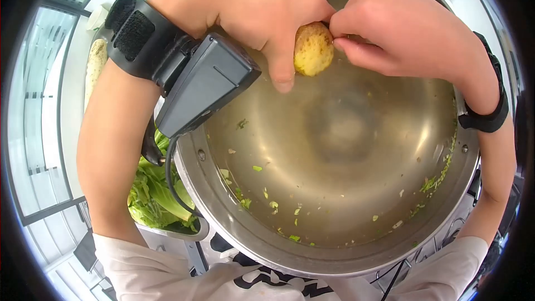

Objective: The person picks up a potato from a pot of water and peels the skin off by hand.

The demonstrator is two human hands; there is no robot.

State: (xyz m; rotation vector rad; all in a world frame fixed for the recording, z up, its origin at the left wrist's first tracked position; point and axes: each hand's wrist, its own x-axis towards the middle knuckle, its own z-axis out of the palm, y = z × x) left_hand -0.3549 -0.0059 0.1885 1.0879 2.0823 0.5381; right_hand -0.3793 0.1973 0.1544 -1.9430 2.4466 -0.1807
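Note:
A potato (314,50), yellow with rough brown skin at its upper part, is held over the water in a large round metal pot (192,175). My left hand (262,17) is closed around it from the left, the thumb pointing down beside it and the fingers mostly hidden behind. From the right, my right hand (390,28) comes up against the potato's edge. Its thumb and index finger are pinched together there; whatever lies between them is too small or hidden to make out.
Bits of green leaf (245,203) float in the cloudy water along the pot's near side. To the left, leafy greens (159,195) fill a metal container beside the pot, and a pale long vegetable (96,64) lies farther back. A black device (209,86) is strapped to my left wrist.

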